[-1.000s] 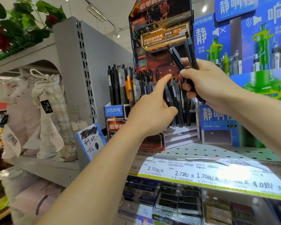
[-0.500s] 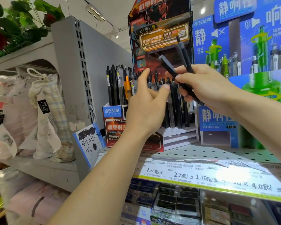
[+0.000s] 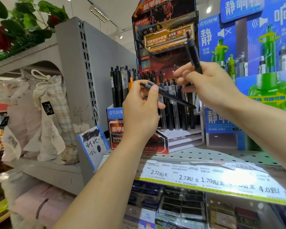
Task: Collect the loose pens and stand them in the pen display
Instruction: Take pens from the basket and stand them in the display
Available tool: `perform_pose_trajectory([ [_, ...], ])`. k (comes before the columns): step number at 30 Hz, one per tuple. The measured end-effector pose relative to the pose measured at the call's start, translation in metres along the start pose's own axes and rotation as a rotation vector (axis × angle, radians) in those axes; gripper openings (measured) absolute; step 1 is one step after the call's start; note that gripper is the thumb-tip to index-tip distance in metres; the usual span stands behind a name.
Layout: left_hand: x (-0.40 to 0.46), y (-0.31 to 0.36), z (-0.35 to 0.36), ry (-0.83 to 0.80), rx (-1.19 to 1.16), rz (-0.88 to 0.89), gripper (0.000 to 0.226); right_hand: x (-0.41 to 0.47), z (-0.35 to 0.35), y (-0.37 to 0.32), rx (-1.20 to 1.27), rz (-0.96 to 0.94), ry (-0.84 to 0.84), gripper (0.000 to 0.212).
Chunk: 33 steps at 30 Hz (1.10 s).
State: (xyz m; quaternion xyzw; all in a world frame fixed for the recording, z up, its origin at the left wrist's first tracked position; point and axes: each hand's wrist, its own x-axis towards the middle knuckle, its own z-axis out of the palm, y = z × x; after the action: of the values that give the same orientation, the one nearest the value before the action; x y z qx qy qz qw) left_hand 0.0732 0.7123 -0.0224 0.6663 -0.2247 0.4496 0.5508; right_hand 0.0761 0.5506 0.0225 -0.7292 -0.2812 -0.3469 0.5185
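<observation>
My left hand (image 3: 141,108) pinches a black pen (image 3: 173,97) near its clicker end; the pen slants down to the right in front of the display. My right hand (image 3: 211,87) grips another black pen (image 3: 192,53), which points up out of the fist. Both hands hover in front of the red-and-black pen display (image 3: 163,47) on the perforated shelf (image 3: 205,154). Several black, clear and orange pens (image 3: 120,86) stand upright in the display's rows, and its lower white steps (image 3: 183,136) show open holes.
A blue pen display (image 3: 254,55) stands right beside the red one. A grey shelf upright (image 3: 82,80) and a handwritten blue card (image 3: 93,144) are to the left, with cloth bags (image 3: 51,116) beyond. Price labels (image 3: 205,177) line the shelf front; boxed goods sit below.
My left hand has taken one black pen from my right hand's bundle and drawn it left and down. My right hand now holds one pen, raised more upright.
</observation>
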Motion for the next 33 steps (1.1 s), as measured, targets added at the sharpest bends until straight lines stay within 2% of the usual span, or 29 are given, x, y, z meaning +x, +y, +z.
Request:
perform_pose_trajectory([
  [3,-0.003,-0.004,0.003,-0.039,0.050,0.106,0.006,0.002,-0.001,0.000,0.147,0.029,0.099,0.027],
  [8,-0.009,-0.008,0.007,-0.061,0.231,0.218,0.045,0.004,-0.006,0.006,0.118,0.022,0.090,0.012],
  [14,-0.011,-0.010,0.008,-0.003,0.212,0.296,0.033,0.006,-0.007,0.005,0.170,0.032,0.033,0.010],
  [20,-0.016,-0.006,0.010,-0.005,0.271,0.288,0.035,0.007,-0.005,0.007,0.151,0.037,0.025,0.010],
  [23,-0.017,0.000,0.013,-0.154,0.385,0.274,0.057,0.008,-0.005,0.006,0.161,0.045,0.030,0.015],
  [26,-0.008,0.007,0.014,-0.363,0.486,0.159,0.078,0.008,-0.006,0.006,0.190,0.081,0.027,0.012],
  [30,0.010,0.018,0.008,-0.552,0.355,-0.037,0.079,0.008,-0.007,0.005,0.329,0.133,0.020,0.021],
  [33,0.014,0.027,0.017,-0.659,0.343,-0.077,0.079,0.009,-0.008,0.006,0.358,0.126,0.047,0.028],
])
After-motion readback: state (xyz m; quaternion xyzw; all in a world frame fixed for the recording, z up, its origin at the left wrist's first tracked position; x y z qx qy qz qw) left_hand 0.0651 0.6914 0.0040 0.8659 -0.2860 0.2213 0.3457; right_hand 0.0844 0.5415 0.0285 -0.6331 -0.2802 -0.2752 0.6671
